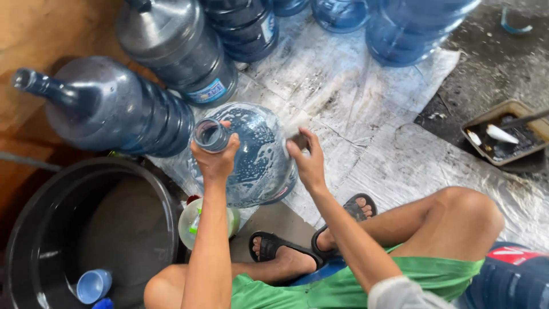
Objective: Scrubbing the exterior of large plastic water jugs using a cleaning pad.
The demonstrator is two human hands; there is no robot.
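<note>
So your left hand [215, 155] is wrapped around the neck of a big blue water jug [251, 154], which lies tilted on the plastic sheet [366, 120] on the floor, covered in soapy foam. Your right hand [309, 163] is pressed against the jug's side, fingers closed on what looks like a small scrub pad [293, 133]. A dark basin [86, 229] sits just left of you with a little blue cup [93, 284] inside. More jugs [114, 109] stand behind, near the soapy one.

Water-refilling yard: big blue jugs [171, 46], black wash tub [34, 229], concrete floor.
</note>
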